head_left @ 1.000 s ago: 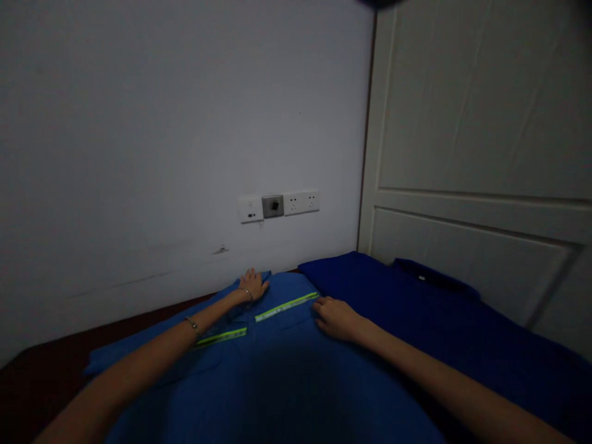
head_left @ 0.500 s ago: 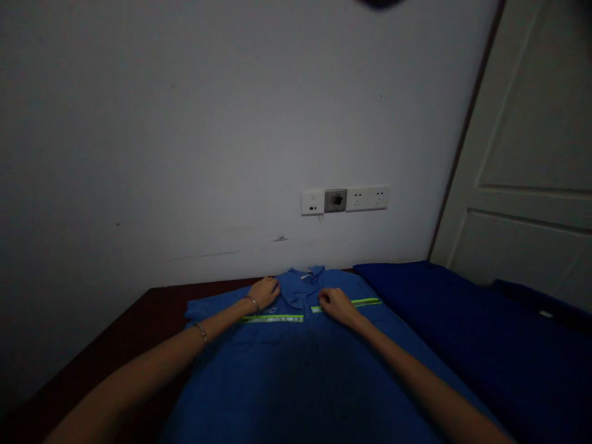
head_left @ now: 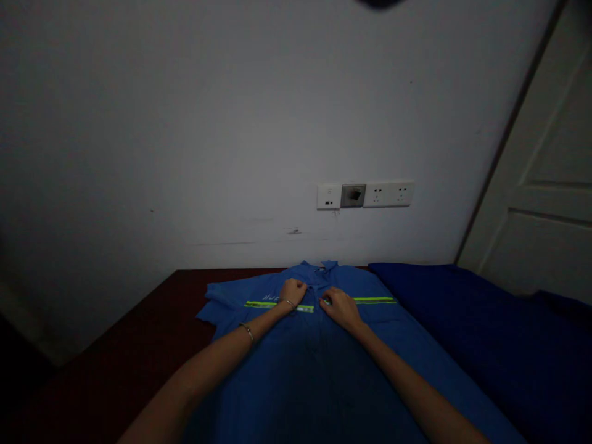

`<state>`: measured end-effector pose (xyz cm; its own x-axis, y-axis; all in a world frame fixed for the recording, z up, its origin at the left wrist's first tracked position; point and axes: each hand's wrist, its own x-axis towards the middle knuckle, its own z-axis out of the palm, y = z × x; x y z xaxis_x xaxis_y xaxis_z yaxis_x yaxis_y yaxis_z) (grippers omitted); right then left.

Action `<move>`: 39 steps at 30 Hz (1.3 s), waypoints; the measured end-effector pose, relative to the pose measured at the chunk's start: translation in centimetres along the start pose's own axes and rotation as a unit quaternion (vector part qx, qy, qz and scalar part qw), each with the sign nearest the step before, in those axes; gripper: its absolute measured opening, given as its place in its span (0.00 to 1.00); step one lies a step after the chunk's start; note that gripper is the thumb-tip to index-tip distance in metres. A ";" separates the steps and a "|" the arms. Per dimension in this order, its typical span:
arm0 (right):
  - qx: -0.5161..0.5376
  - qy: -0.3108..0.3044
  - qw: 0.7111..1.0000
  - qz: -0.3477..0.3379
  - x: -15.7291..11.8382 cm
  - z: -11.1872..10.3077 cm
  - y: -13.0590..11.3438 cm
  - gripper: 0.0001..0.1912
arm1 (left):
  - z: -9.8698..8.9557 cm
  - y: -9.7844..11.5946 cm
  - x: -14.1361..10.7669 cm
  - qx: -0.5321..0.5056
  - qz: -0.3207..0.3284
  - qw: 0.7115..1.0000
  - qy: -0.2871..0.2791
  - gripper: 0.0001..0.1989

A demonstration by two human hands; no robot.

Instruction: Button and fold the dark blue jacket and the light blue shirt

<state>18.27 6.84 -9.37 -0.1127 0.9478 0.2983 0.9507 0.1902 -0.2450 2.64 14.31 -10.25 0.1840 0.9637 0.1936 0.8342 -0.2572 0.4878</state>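
Note:
A blue short-sleeved shirt point(head_left: 277, 351) with yellow-green and silver reflective strips lies spread face up, its collar toward the wall. My left hand point(head_left: 293, 291), with bracelets on the wrist and forearm, is closed at the shirt's front just below the collar, pinching the fabric near the front opening. On the other side of the opening, my right hand point(head_left: 341, 306) rests on the chest by the right strip. Its fingers are curled inward, and whether they grip any cloth is too dark to tell. A small gap separates the two hands.
Under the shirt is a dark red surface point(head_left: 139, 333). Darker blue cloth point(head_left: 467, 314) lies along the right side. Behind stands a pale wall with a row of sockets point(head_left: 387, 194), and a panelled door point(head_left: 550, 203) is at the right.
My left hand has moved right, from the shirt's left chest to beside the front opening, and its fingers have closed. My right hand stays near the opening. The view has shifted slightly left.

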 end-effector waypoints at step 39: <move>-0.057 -0.010 0.995 0.083 0.9 -0.3 -0.7 0.13 | 1.8 -1.5 0.1 -0.066 0.039 0.996 0.037 0.14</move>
<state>17.58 7.48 -8.64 0.0438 0.9688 0.2440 0.9832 0.0015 -0.1823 2.32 14.97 -12.48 0.2023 0.9338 0.2951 0.7421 -0.3428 0.5759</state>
